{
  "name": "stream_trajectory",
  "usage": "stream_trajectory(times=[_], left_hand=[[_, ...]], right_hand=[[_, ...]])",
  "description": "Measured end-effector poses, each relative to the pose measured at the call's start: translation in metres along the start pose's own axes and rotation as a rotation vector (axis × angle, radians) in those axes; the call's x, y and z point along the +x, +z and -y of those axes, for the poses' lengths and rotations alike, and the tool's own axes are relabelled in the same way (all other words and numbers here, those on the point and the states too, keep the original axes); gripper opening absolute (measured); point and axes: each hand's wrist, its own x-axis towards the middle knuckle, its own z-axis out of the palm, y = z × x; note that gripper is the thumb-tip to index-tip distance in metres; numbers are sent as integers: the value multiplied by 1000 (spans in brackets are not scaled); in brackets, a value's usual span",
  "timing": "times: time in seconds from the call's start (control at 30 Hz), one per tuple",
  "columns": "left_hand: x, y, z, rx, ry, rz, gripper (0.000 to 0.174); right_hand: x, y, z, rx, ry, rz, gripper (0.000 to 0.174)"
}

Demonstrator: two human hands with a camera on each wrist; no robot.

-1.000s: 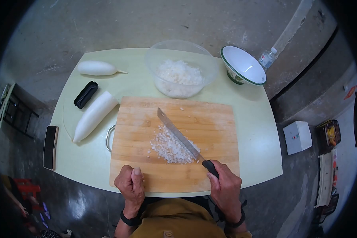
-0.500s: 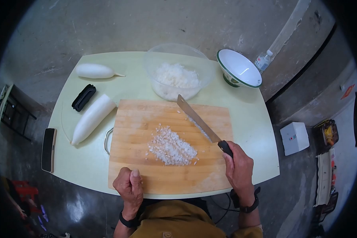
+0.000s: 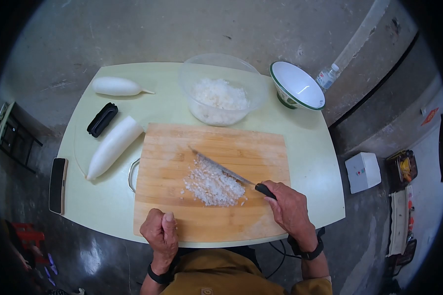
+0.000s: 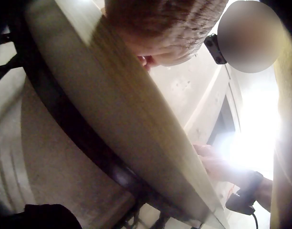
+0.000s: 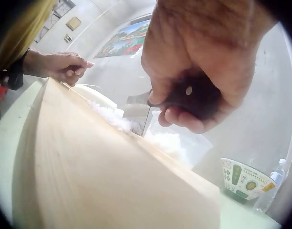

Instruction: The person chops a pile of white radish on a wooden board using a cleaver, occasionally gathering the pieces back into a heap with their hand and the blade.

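The right hand (image 3: 290, 209) grips the black handle (image 3: 266, 191) of a knife; its blade (image 3: 224, 169) lies slanted along the upper right side of a heap of finely chopped white pieces (image 3: 211, 187) on the wooden board (image 3: 251, 221). In the right wrist view the fingers (image 5: 184, 119) wrap the handle, and the blade meets the board beside the heap. Fingers curled and thumb up, the left hand (image 3: 161, 233) is at the board's front left edge, holding nothing visible. The left wrist view shows only part of that hand (image 4: 165, 28).
Behind the board stand a clear bowl (image 3: 184, 93) of white shreds and a green-rimmed bowl (image 3: 298, 86), with a bottle (image 3: 326, 77) nearby. To the left are two white radishes (image 3: 115, 147), a black case (image 3: 102, 120), a metal handle (image 3: 131, 176) and a phone (image 3: 58, 186).
The knife first swung up and right off the heap, then came back down to its upper right side, the blade turned flatter. The left hand has stayed nearly still.
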Motion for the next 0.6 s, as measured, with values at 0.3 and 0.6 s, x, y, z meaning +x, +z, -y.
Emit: stream_trajectory(times=[0.3,0.6], left_hand=[[0,0,0,39,-5,12,40],[-1,0,1,20,-40,17,40]], right_hand=[[-24,-16,8,-150,-91,44,37],[-39,3,19,14,-15,-108,39]])
